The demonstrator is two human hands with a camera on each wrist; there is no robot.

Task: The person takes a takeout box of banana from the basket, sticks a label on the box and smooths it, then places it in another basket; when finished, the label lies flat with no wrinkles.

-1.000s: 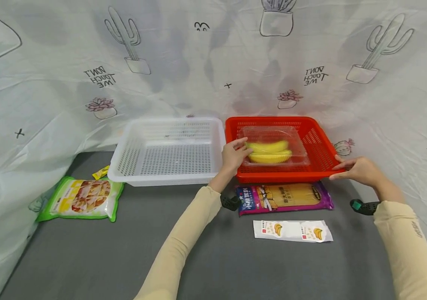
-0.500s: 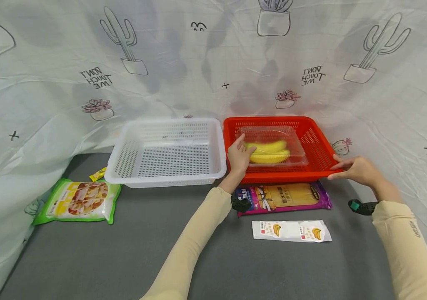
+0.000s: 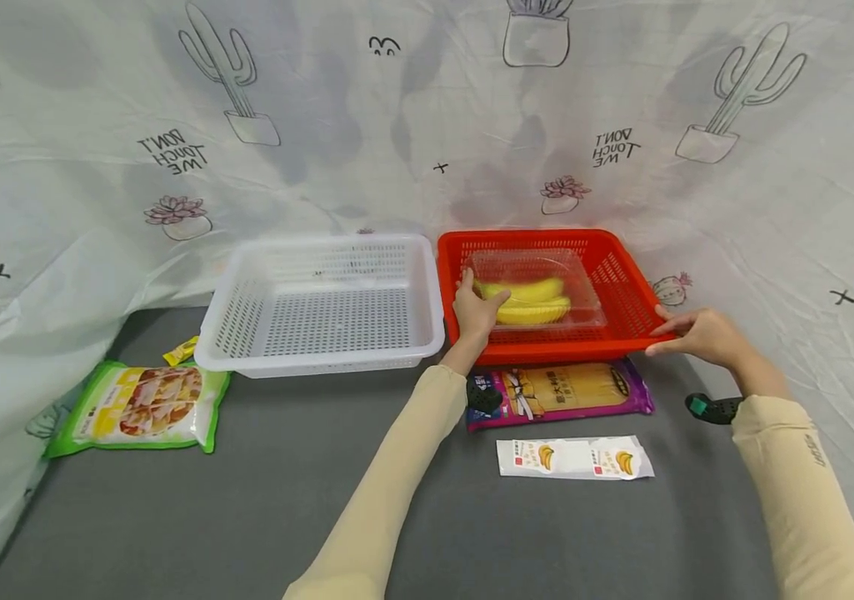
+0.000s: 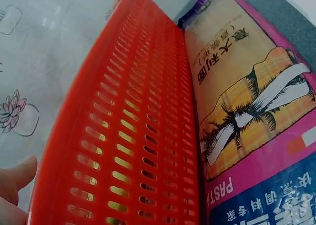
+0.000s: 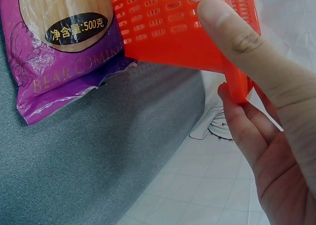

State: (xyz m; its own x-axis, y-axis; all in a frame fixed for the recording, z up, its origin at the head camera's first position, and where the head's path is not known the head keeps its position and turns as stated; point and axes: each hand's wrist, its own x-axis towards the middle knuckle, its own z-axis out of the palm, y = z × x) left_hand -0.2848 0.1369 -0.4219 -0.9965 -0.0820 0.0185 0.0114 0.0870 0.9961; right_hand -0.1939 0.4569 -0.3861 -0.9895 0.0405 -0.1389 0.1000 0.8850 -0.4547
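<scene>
Your left hand point(image 3: 474, 313) has shifted rightward over the clear banana box point(image 3: 535, 268), spread, grip unclear; your right hand point(image 3: 710, 335) pinches the red basket point(image 3: 624, 292) holding it; loading seems done, withdrawal remaining.

The red basket point(image 3: 569, 353) is patterned with rows of slots; inside it, yellow bananas point(image 3: 535, 312) show through a colourless box point(image 3: 587, 312). Left of the red basket, the white basket point(image 3: 337, 321) is perforated too, and farther left are a green-edged bag point(image 3: 152, 408) and a yellow wrapper point(image 3: 182, 351). In front of the red basket: the pasta packet point(image 3: 569, 392) — purple, blue, gold — and a white label strip point(image 3: 576, 457) with yellow banana prints. Behind it, a whitish curtain point(image 3: 367, 125) bears dark-outlined cacti and pink succulents.
</scene>
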